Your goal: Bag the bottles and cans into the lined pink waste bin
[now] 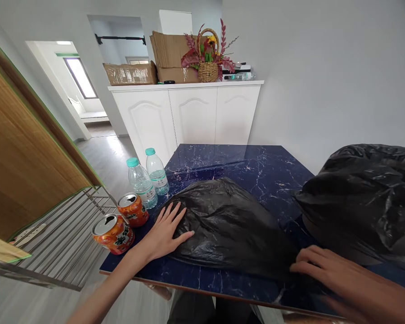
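Observation:
A filled black plastic bag [229, 225] lies on its side on the dark blue marbled table [202, 157]. My left hand [170, 229] rests on the bag's left end, palm down with the fingers spread. At the bag's right end, my right hand [315, 265] has its fingers curled together against the dark plastic; it looks pinched on the bag's edge, slightly blurred. A second, larger black bag [364, 198] sits at the table's right side, beyond my right hand.
Two orange cans [116, 240] and two clear water bottles [157, 173] with teal caps stand along the table's left edge. Left of it is a metal rack [60, 238]. Behind, a white cabinet [195, 108] holds cardboard boxes [131, 74] and a flower basket [208, 72].

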Tool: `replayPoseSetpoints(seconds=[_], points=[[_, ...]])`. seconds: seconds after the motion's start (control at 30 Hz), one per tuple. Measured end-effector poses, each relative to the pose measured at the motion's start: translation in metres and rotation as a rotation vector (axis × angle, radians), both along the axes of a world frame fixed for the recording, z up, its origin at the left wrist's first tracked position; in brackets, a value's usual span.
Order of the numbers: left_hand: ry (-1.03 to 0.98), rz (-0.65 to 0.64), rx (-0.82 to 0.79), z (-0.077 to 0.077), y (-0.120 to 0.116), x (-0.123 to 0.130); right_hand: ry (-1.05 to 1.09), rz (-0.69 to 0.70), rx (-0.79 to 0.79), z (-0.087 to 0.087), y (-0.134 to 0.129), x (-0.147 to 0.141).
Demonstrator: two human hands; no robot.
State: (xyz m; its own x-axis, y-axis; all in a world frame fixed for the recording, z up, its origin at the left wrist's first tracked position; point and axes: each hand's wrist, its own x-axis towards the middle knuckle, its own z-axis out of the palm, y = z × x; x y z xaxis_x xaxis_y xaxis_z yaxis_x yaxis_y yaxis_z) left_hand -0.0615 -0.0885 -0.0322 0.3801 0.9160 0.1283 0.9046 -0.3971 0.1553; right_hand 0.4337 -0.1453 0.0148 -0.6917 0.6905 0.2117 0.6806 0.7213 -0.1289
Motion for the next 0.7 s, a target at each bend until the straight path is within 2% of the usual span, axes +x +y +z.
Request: replayPoseSetpoints(seconds=[0.07, 0.1, 0.17, 0.23, 0.33, 0.43, 0.53, 0.6, 0.7], points=[[0.002, 0.003, -0.013, 0.006, -0.001, 0.004, 0.015, 0.023, -0.233, 0.018, -0.001, -0.013], [0.004, 0.007, -0.022, 0.008, -0.001, 0.008, 0.049, 0.001, -0.281, 0.029, 0.001, -0.027], [0.01, 0.013, -0.038, 0.012, -0.001, 0.021, 0.145, -0.023, -0.302, 0.046, 0.008, -0.069], [0.018, 0.016, -0.04, 0.011, -0.001, 0.039, 0.187, 0.064, -0.318, 0.05, 0.021, -0.121], [0.037, -0.029, -0.013, 0.005, -0.002, 0.065, 0.176, 0.185, -0.296, 0.029, 0.053, -0.194], [0.036, -0.086, 0.021, -0.002, -0.005, 0.077, 0.105, 0.205, -0.289, -0.006, 0.095, -0.235], [0.007, -0.049, 0.063, -0.004, -0.01, 0.071, 0.056, 0.146, -0.272, -0.034, 0.137, -0.237], [-0.001, -0.02, 0.067, -0.002, -0.013, 0.061, 0.056, 0.09, -0.258, -0.045, 0.162, -0.221], [0.001, -0.009, 0.016, 0.003, -0.017, 0.05, 0.068, -0.037, -0.232, -0.051, 0.19, -0.188]])
